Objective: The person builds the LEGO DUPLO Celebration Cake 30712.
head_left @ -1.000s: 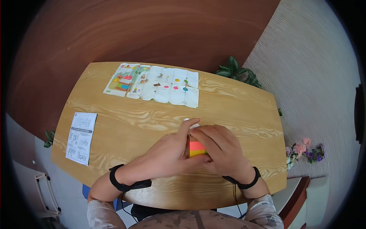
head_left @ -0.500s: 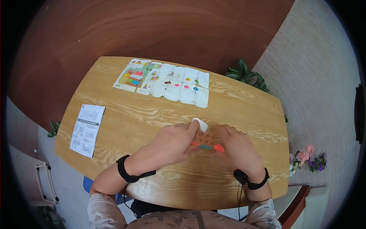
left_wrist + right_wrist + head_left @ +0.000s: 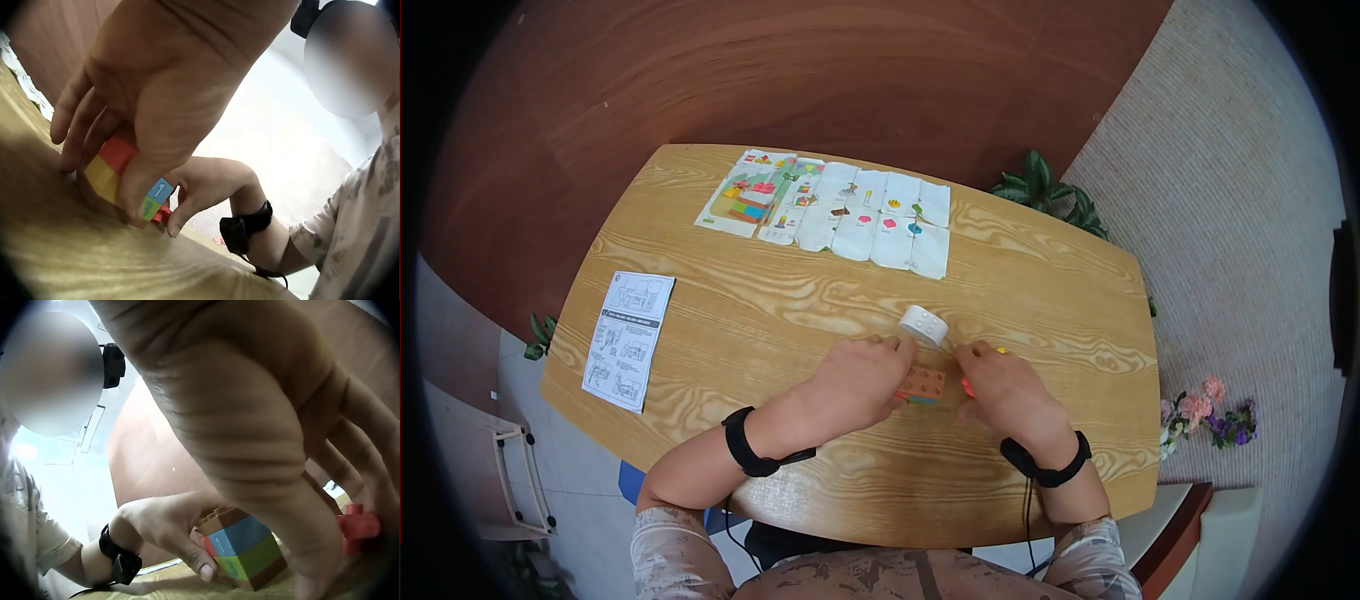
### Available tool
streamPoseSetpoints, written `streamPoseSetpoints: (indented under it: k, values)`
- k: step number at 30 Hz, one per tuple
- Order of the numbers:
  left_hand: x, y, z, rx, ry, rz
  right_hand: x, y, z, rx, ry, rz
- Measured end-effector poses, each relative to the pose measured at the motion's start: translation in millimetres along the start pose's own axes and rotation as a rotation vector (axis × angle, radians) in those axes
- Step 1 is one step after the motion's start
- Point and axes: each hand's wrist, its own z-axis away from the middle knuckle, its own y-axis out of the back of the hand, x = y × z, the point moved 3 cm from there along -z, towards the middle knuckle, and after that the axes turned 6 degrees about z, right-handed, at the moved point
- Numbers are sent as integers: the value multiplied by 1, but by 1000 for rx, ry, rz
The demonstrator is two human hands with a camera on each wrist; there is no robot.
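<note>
A stack of toy bricks [image 3: 923, 383] stands on the table, brown and studded on top, with blue, green, red and yellow layers beneath. My left hand [image 3: 855, 383] grips its left side, thumb near and fingers on the far side. In the right wrist view the stack [image 3: 240, 550] shows a blue brick with a number 1. My right hand [image 3: 1012, 395] is low over the table just right of the stack, its thumb and curved fingers around a small red toy brick [image 3: 359, 528]. A bit of yellow [image 3: 1001, 350] peeks out past its fingers.
A white round studded brick [image 3: 923, 325] lies beyond the hands. A colourful unfolded picture sheet [image 3: 825, 212] is at the table's far side, and a black-and-white printed sheet [image 3: 628, 340] at the left. Potted leaves [image 3: 1050, 195] rise past the far edge.
The hands have parted from around the bricks. The right moved right and now covers more of the red brick; the left stays on the stack, and the white brick has come into full view.
</note>
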Motion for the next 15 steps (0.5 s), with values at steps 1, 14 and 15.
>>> streamPoseSetpoints:
  k: [1, 14, 15]
  values:
    - [1, 1, 0, -16, 9, 1, 1, -2, -1, 3, 5, -3]
    - [-49, 6, -15, 162, 16, -75, 25, -7, 1, 204, 99, 2]
    - [-52, 0, -17, 104, 30, -67, 25, -3, 2, 199, 85, -7]
